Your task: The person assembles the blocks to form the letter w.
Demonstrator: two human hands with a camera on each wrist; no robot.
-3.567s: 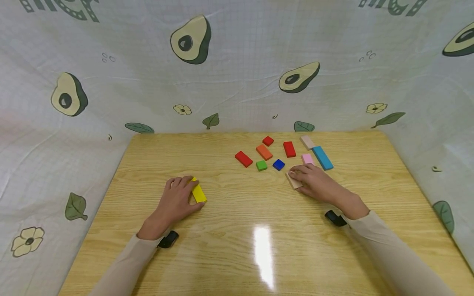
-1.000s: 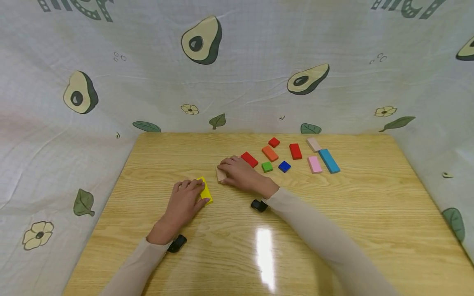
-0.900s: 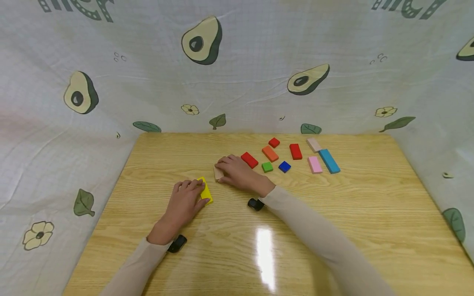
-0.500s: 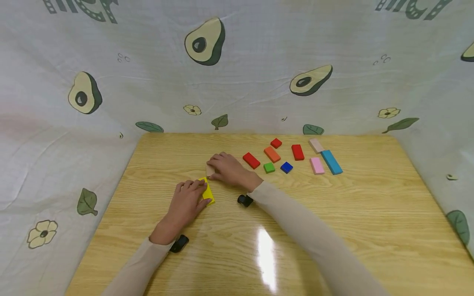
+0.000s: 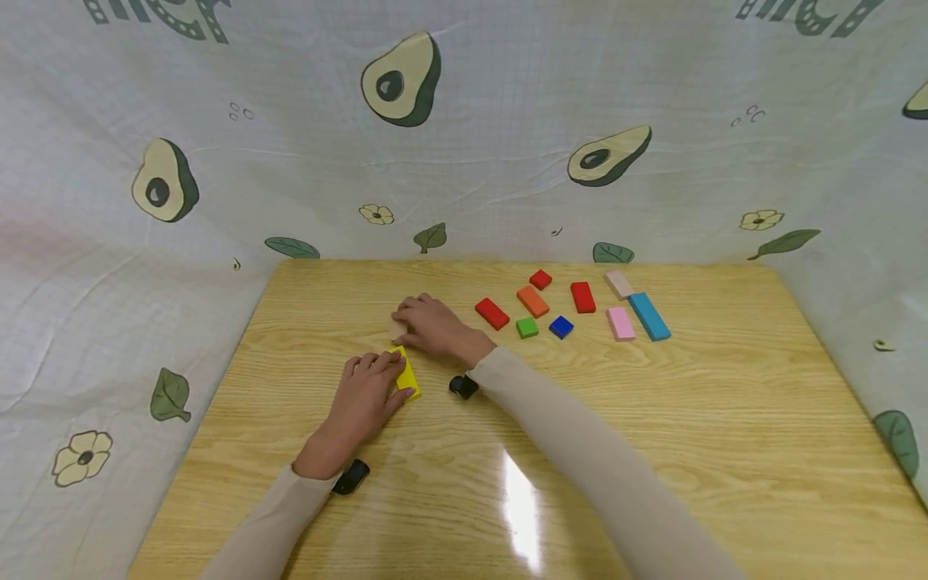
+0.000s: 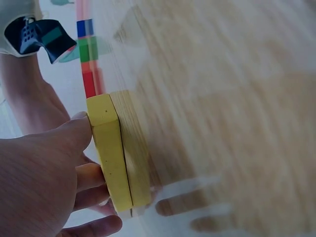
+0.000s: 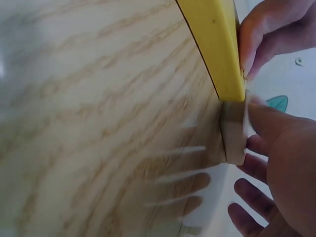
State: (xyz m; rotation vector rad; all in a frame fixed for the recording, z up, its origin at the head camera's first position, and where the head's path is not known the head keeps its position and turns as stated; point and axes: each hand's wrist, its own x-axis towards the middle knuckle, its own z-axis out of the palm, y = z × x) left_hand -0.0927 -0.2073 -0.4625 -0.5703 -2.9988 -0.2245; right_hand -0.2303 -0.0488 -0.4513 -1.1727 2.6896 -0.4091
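Observation:
My left hand point(image 5: 362, 399) holds a flat yellow wooden block point(image 5: 408, 374) by its ends, thumb at the near end and fingers at the far one. The block point(image 6: 112, 153) lies flat on the table in the left wrist view. Just beyond it, my right hand point(image 5: 432, 326) grips a beige wooden block point(image 5: 397, 329) between thumb and fingers, covering much of it. In the right wrist view the beige block point(image 7: 234, 133) sits right at the far end of the yellow block point(image 7: 217, 49), in line with it.
Farther right on the wooden table point(image 5: 652, 451) lie a red block point(image 5: 492, 313), a green square point(image 5: 527, 328), an orange block point(image 5: 532, 301), a blue square point(image 5: 561, 327), a pink block point(image 5: 620, 324) and a long blue block point(image 5: 649, 316). A patterned cloth point(image 5: 493, 121) hangs behind.
My right hand has carried the beige block left across the table, from beside the pink block to the far end of the yellow one. My left hand stays at the yellow block.

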